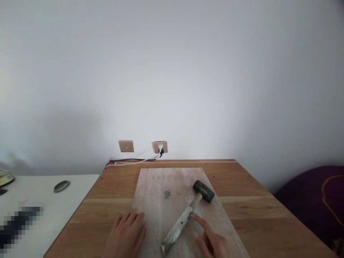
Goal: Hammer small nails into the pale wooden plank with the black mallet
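Observation:
A pale wooden board [161, 215] lies on a brown wooden table [242, 222]. On the board rests a mallet [188, 215] with a black head and a worn, whitish wooden handle, head pointing away to the right. A small heap of nails [167, 193] lies to the left of the head. My left hand [126, 234] rests flat on the board's left edge, fingers stretched out. My right hand [211, 242] sits just right of the handle, fingers extended toward it, holding nothing.
A white table [40, 200] adjoins on the left with a round metal lid [61, 186]. Two wall plates, one with a plug and white cable [134, 163], sit behind the table. A dark purple cushion [314, 200] lies to the right.

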`<control>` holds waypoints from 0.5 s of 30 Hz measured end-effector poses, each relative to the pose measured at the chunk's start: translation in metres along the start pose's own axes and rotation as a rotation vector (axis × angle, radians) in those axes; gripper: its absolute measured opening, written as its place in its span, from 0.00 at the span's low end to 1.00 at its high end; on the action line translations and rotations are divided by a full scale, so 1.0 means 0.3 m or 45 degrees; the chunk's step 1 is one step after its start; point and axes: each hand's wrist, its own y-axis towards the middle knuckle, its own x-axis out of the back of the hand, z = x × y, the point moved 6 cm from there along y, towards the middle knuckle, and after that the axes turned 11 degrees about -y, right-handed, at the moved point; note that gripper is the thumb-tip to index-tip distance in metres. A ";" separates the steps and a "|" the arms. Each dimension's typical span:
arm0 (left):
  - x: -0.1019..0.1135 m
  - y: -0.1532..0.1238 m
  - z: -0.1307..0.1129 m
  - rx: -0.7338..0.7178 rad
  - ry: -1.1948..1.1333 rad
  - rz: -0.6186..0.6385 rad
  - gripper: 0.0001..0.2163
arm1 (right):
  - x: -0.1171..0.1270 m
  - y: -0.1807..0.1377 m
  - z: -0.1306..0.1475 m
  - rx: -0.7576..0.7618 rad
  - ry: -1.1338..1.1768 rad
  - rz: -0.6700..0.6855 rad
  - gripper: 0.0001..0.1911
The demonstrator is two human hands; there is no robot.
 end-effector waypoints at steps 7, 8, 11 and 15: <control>0.028 0.232 -0.148 -0.248 -0.240 0.031 0.20 | -0.024 0.127 0.183 0.021 0.007 0.170 0.26; 0.017 0.257 -0.158 -0.304 -0.266 0.063 0.23 | -0.027 0.130 0.183 -0.008 0.044 0.175 0.26; -0.022 0.308 -0.172 -0.405 -0.265 0.157 0.29 | -0.037 0.105 0.147 -0.138 0.209 0.145 0.29; -0.049 0.341 -0.181 -0.415 -0.221 0.186 0.28 | -0.063 0.023 0.063 -0.293 0.550 0.086 0.30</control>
